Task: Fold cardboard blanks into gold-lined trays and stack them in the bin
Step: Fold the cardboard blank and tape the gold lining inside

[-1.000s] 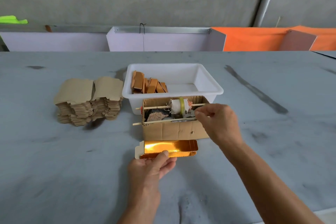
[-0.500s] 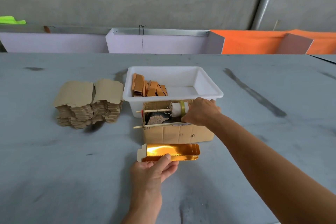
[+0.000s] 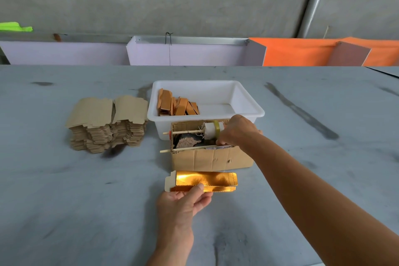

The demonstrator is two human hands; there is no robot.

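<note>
right hand's fingertips buried inside the brown cardboard box, whatever they pinch unseen, both forearms cut by the lower edge, left hand's fingers tucked beneath the gold-lined cardboard blank

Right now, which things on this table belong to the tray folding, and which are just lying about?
Belong: gold tray held by the left hand; stack of blanks; white bin with folded trays; cardboard box the right hand reaches into.

Lying about: orange sheet; green scrap.
</note>
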